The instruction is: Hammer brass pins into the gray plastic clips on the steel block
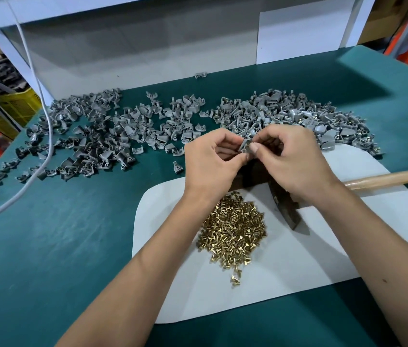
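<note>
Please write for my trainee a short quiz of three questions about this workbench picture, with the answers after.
1. True or false: the wooden-handled hammer is lying on the white mat.
2. What do the left hand and right hand pinch together: A) one gray plastic clip, B) the white cable?
3. Fill in: the pile of small brass pins lies ____ the dark steel block, toward the person.

Key: 1 true; 2 A; 3 in front of.
</note>
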Motion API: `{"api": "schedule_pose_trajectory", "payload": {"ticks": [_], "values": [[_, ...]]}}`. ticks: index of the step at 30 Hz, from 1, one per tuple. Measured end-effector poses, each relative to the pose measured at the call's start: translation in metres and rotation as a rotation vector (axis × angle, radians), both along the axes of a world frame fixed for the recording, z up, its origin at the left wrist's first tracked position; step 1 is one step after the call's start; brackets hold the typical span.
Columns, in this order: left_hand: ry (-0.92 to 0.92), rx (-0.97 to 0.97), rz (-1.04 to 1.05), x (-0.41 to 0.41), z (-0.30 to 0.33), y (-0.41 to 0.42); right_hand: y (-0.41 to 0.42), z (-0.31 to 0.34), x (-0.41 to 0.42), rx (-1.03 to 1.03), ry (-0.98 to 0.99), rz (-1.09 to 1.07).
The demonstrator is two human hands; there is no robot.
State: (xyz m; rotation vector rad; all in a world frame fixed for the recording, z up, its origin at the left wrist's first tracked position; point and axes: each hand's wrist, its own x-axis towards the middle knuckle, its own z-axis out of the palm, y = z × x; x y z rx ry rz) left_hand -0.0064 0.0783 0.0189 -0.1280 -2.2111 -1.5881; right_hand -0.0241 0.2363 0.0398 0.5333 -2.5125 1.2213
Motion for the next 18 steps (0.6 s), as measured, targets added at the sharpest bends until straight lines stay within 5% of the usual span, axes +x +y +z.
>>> {"api": "schedule_pose_trajectory", "payload": {"ticks": [5, 11, 18], "values": [[0.031, -0.117, 0.035, 0.001, 0.002, -0.004, 0.05, 0.02, -0.007, 0.22, -0.025, 0.092], [-0.002, -0.374, -0.021, -0.006, 0.002, -0.018, 0.098, 0.022, -0.006, 0.613, -0.399, 0.288], [-0.117, -0.231, -0.102, -0.009, -0.002, -0.029, 0.101, 0.012, 0.001, 0.625, -0.398, 0.362]]}}
